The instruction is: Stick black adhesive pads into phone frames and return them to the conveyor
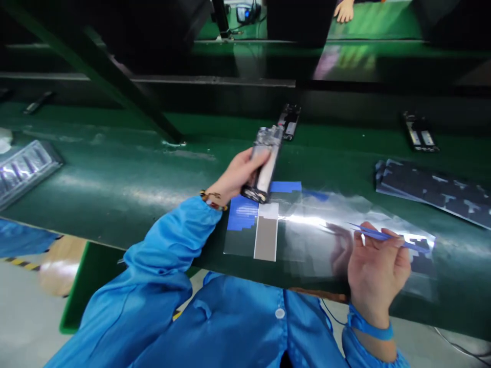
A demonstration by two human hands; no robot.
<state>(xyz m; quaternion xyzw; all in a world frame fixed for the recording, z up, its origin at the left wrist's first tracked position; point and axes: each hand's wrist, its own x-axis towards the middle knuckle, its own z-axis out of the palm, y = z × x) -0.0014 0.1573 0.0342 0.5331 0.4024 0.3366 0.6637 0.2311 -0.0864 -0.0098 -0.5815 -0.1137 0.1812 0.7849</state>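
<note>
My left hand point(247, 168) is closed around an opened smartphone body point(270, 161), its inner parts facing up, raised over the bench. Below it lie a sheet with blue stickers point(241, 213) and a grey strip with a white end point(266, 237). At the right, my right hand point(378, 266) pinches a pair of blue tweezers point(383, 235) between thumb and fingers, the tips pointing left. Clear plastic film sheets point(318, 250) spread over the bench beneath and beside this hand. Whether the tweezers grip anything cannot be made out.
Other phone bodies lie farther back, one behind my left hand point(290, 121) and one at the right point(420, 132). Dark sticker sheets point(433, 189) are stacked at the right. A plastic tray point(28, 171) sits far left, near a slanted green post point(134, 102). Another person's hand point(344, 10) rests across the bench.
</note>
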